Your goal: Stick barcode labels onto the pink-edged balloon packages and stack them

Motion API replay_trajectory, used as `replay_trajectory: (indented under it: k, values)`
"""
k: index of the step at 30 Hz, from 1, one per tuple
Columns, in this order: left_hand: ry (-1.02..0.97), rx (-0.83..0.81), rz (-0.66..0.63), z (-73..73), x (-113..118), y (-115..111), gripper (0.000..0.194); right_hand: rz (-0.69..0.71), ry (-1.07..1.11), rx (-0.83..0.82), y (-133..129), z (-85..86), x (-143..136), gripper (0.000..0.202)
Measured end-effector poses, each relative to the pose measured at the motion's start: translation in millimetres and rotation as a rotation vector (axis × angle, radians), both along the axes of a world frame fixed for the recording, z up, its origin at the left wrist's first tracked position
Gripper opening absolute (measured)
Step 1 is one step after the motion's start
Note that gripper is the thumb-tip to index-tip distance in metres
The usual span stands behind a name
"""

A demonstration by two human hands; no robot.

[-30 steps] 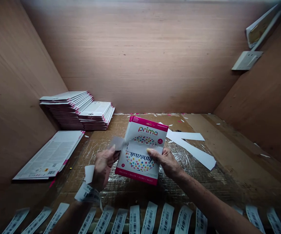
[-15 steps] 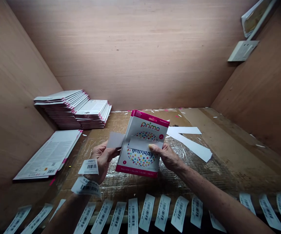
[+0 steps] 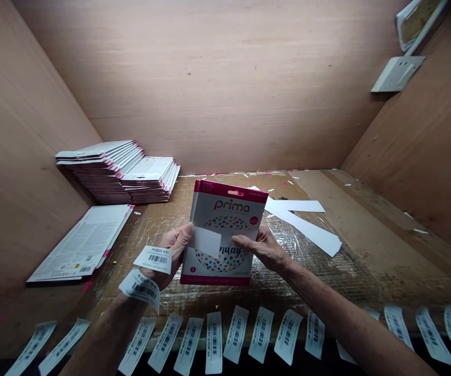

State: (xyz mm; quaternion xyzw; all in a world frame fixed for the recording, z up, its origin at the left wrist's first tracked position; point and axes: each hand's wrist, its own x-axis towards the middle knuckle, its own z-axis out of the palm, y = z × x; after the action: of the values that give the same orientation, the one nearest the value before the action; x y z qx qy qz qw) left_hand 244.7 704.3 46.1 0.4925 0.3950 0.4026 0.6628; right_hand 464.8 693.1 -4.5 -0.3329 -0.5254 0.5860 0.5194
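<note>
Balloon packets [image 3: 225,209] with pink bands and a dotted round print are held upright in front of me, at least two together. A white paper strip [image 3: 206,241] lies across the front one, covering part of its lettering. My left hand [image 3: 174,250] grips the left edge, its thumb pressing the strip's end. On the right edge my right hand [image 3: 266,248] is closed, thumb on the front face; its other fingers are hidden behind. Two barcode labels [image 3: 153,259] are stuck to my left hand and wrist.
Stacked packets [image 3: 108,172] stand at the back left, with more packets [image 3: 80,245] lying nearer. White paper strips [image 3: 307,230] lie right of centre on the taped cardboard surface [image 3: 327,198]. Several barcode labels [image 3: 213,342] hang along the front edge. Wooden walls [image 3: 217,94] enclose the space.
My left hand has brought the strip's left end from beside the packets over onto their front. The packets have turned more upright and shifted slightly left.
</note>
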Motion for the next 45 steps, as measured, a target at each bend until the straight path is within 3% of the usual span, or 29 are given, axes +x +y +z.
replay_trajectory:
  k: [8, 18, 23, 26, 31, 34, 38, 41, 45]
  values:
    - [-0.06, 0.014, 0.18, -5.7, 7.9, -4.5, 0.037, -0.027, -0.067, -0.097, -0.7, 10.6, -8.8, 0.032]
    - [0.014, 0.083, 0.164, -18.8, 1.9, -4.4, 0.045, -0.072, -0.037, -0.007, -9.8, 10.9, -16.1, 0.021]
    - [0.002, 0.084, 0.261, -14.9, 11.2, -7.9, 0.039, -0.107, -0.075, 0.02, -11.0, 9.2, -17.8, 0.02]
    - [0.022, 0.093, 0.229, -12.7, 12.4, -7.7, 0.037, -0.098, -0.098, 0.063, -11.0, 10.0, -15.7, 0.016]
    - [0.073, 0.331, 0.146, -23.8, 2.0, -7.3, 0.025, -0.152, -0.321, 0.358, -15.1, 13.7, -4.0, 0.016]
    - [0.107, 0.543, 0.176, -35.0, -1.2, -9.5, 0.014, -0.243, -0.489, 0.535, -18.9, 18.8, 1.6, 0.02]
    - [0.157, 0.771, 0.271, -43.0, 1.7, -12.7, 0.016, -0.336, -0.572, 0.685, -22.5, 25.7, 1.8, 0.018]
    - [0.177, 0.831, 0.321, -42.0, 3.2, -14.2, 0.018, -0.366, -0.61, 0.713, -23.7, 26.4, 0.2, 0.019]
    - [0.095, 0.754, 0.243, -27.1, 5.6, -16.4, 0.003, -0.31, -0.558, 0.582, -20.2, 19.8, 3.4, 0.022]
